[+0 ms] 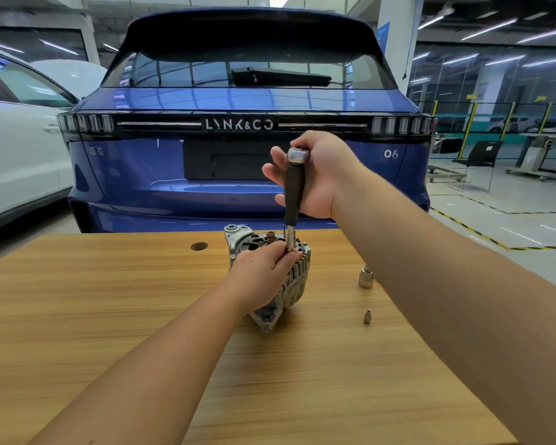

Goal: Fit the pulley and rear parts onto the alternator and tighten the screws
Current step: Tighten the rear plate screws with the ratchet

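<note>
Alternator [294, 284]: cast alu housing, silver-grey, ribbed/finned around the circumference, mounting ear w/ bolt eye at far-left top and another lug at the near bottom. Rear face up: dark plastic parts and a copper-coloured stud visible there. Pulley end not visible.

Position: sits on wooden bench [109, 316], roughly mid-bench, nearer the far edge. Shaft axis approx. vertical, tipped slightly; rear end points up, opposite end down on the bench. Near lug points toward the camera.

Driver [294, 191]: black grip, chrome cap on top, chrome shank. Long axis near-vertical, tip down into the alt. rear face; exact contact pt hidden by fingers.

L hand [265, 271]: wrapped over the alt. top/left side, fingertips pinching the lower shank of the driver where it meets the housing.

R hand [315, 178]: held above the alt., grasps the driver grip; thumb near the cap, fingers curl round the far side w/ some loosely extended.

Loose on bench, right of alt.: larger chrome socket [365, 277], standing upright; smaller bit/adapter [367, 316] nearer the camera. Both apart from alt. and from each other.

Small dark round hole/grommet [199, 246] in bench, left of alt.

Bkgd: blue car [247, 130] tail, badge "LYNK&CO", just beyond the bench; white car [20, 149] at far left.
</note>
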Available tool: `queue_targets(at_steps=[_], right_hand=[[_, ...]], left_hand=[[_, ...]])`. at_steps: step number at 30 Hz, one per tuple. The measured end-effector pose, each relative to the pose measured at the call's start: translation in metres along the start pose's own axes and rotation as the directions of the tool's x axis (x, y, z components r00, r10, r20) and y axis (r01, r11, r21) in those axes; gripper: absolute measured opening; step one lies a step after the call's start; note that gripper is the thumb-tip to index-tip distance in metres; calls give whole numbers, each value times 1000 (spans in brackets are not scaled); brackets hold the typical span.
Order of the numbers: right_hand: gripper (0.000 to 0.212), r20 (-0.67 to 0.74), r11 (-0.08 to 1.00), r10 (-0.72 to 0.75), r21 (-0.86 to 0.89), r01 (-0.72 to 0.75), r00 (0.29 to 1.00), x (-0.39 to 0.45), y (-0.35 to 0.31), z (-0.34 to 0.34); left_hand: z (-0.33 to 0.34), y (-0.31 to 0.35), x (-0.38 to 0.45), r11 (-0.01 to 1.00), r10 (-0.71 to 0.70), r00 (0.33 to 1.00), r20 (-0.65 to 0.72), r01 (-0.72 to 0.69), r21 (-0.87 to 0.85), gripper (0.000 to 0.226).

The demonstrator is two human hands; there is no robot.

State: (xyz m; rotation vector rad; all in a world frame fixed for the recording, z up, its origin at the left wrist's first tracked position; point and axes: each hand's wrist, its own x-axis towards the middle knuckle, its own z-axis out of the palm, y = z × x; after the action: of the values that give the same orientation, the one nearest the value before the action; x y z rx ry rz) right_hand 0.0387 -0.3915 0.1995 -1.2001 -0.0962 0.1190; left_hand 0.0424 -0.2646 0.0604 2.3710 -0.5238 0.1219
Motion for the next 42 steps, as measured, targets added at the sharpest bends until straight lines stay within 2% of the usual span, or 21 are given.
queue_targets(at_steps=[3, 5, 7, 8, 10, 11, 12, 15, 18, 20, 24, 28, 31, 32, 33, 34, 35, 36, 37, 39, 42], right_hand=[[15, -31, 986, -108, 126, 111, 994, 0, 14, 3], [7, -63, 960, -277, 18, 279, 959, -1, 23, 6], [12, -62, 867, -475, -202, 455, 878, -2, 30, 8], [16, -37, 757, -594, -361, 544, 803, -3, 33, 7], [21, 119, 381, -786, -678, 628, 606, -2, 34, 1], [20, 222, 201, -810, -765, 612, 543, 0, 33, -2], [20, 300, 70, -797, -816, 573, 524, 0, 32, -5], [26, 455, -174, -699, -857, 485, 553, 2, 27, -7], [48, 571, -378, -585, -820, 429, 576, 0, 24, -9], [54, 583, -436, -524, -810, 392, 621, -2, 18, -10], [43, 565, -471, -490, -812, 344, 664, -7, 4, 0], [40, 352, -378, -375, -903, 206, 857, -2, -15, 18], [32, 158, -316, -299, -947, 58, 941, 0, -33, 36], [30, 105, -248, -251, -968, 42, 962, -2, -36, 39], [27, 48, -73, -175, -997, 35, 983, -3, -37, 40], [24, -6, 202, -96, -979, 14, 995, -5, -36, 39], [21, -46, 485, -27, -874, -27, 999, -7, -33, 35], [17, -64, 688, 20, -723, -61, 998, -8, -28, 31], [15, -71, 822, 42, -564, -75, 997, -7, -23, 26], [22, -105, 974, 15, -222, -38, 994, 1, -9, 16], [19, -213, 969, -91, 207, 136, 973, 5, 9, 7]], left_hand=[[1, -1, 1, 1000, -12, 1000, -9, 12, -20, 32], [3, -1, 1, 1000, -17, 1000, -19, 16, -21, 32], [4, -1, 1, 999, -24, 999, -26, 23, -23, 33], [4, -1, 1, 999, -25, 999, -26, 25, -29, 32], [3, -2, 1, 999, -19, 1000, -19, 18, -38, 30], [2, -2, 2, 999, -12, 1000, -18, 11, -37, 29], [2, -3, 1, 999, -5, 1000, -19, 5, -35, 29], [2, -3, 1, 999, -5, 1000, -21, 4, -45, 30], [3, -2, 1, 999, 0, 1000, -26, -1, -43, 28], [3, -2, 1, 999, 1, 1000, -29, -2, -48, 28], [4, -2, 1, 999, 6, 999, -32, -8, -47, 30], [5, -3, 0, 999, 12, 1000, -27, -13, -33, 29], [5, -4, 0, 999, 17, 1000, -21, -18, -35, 28], [5, -4, 0, 999, 18, 1000, -19, -19, -37, 28], [5, -4, 1, 999, 18, 1000, -18, -19, -38, 28], [6, -5, 1, 999, 17, 1000, -19, -18, -38, 28], [6, -5, 1, 999, 15, 1000, -23, -16, -38, 27], [6, -6, 2, 999, 13, 1000, -28, -14, -39, 26], [7, -7, 2, 999, 8, 999, -31, -9, -41, 25], [6, -7, 3, 999, -3, 999, -32, 2, -43, 25], [5, -7, 4, 999, -8, 1000, -28, 6, -45, 27]])
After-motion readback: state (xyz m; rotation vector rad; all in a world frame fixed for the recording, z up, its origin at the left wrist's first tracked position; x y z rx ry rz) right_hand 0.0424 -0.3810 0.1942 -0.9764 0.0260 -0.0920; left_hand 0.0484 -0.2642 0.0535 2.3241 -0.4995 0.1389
